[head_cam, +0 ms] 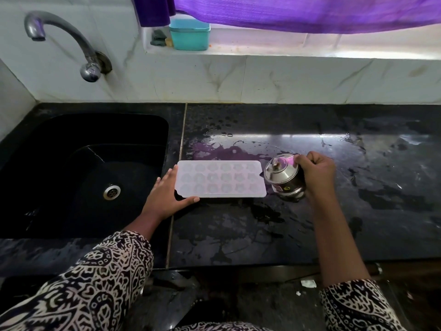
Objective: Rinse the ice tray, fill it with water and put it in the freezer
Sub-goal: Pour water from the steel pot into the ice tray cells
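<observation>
Tap (59, 37) is seen far left over the black sink (71, 144); no water is seen running. The left hand (164, 197) is laid at the tray's left end, just right of the sink edge. Its fingers are straight against the short side and the thumb is stretched along the front edge. Nothing is curled round; the tray is braced, not gripped.

The ice tray (220, 179) is set flat on the wet counter (262, 235), long side across the view. It lies between the two hands, with a puddle (229, 151) just behind it. The plastic is translucent and is judged light, thin and a bit flexible. Once filled it is expected to bow and slop, and it is likely slippery on the wet stone. The best hold is judged to be at both short ends, kept level. How full the cells are cannot be told.

The steel pot (285, 179), lid on, is tipped toward the tray's right end, touching or just beside it. The right hand (315, 174) is wrapped round the pot body, fingers curled at its top. The tray itself is not held by this hand. No pour stream is visible.
</observation>
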{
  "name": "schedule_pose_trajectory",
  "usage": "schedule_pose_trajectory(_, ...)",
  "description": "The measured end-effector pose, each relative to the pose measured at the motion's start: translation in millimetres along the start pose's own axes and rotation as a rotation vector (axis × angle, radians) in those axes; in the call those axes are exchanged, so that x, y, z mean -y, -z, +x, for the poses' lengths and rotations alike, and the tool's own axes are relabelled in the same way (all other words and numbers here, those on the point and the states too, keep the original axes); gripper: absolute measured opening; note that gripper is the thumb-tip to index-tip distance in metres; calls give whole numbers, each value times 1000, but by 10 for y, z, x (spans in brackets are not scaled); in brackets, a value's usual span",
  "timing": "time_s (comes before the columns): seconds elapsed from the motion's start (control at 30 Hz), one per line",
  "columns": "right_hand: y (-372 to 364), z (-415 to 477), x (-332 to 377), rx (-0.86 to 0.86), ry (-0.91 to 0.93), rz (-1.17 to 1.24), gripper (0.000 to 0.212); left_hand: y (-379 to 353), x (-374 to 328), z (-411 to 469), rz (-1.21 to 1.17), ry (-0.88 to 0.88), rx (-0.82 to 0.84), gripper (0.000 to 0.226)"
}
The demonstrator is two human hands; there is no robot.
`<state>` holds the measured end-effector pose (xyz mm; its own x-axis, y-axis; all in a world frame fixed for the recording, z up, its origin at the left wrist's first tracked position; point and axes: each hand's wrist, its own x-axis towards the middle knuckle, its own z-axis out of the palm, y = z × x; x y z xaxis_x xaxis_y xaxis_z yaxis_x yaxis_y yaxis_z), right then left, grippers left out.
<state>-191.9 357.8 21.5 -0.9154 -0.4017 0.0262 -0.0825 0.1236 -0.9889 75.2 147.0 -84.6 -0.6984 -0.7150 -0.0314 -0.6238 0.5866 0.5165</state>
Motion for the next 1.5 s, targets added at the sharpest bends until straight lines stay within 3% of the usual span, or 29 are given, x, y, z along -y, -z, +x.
schedule_pose_trajectory(0.27, -52, 50, -23, -55, -209, 494, 32, 20, -17, -13, -5, -3, 0, 127)
schedule_pose_trajectory(0.4, -189, 63, 70, -61, -247, 646, 42, 5, 5, -4, -5, 1, 13, 133)
schedule_pose_trajectory(0.67, -662, 148, 298, 25, -337, 664, 19, 13, 7, -9, -5, -6, 11, 135)
schedule_pose_trajectory(1.1, -1761, 493, 134, 166, -443, 509, 4, -5, 38, 34, 30, 2, 16, 129)
schedule_pose_trajectory(1.5, -2163, 649, -158, 124, -465, 573, 24, -10, 46, 39, 22, -6, 14, 129)
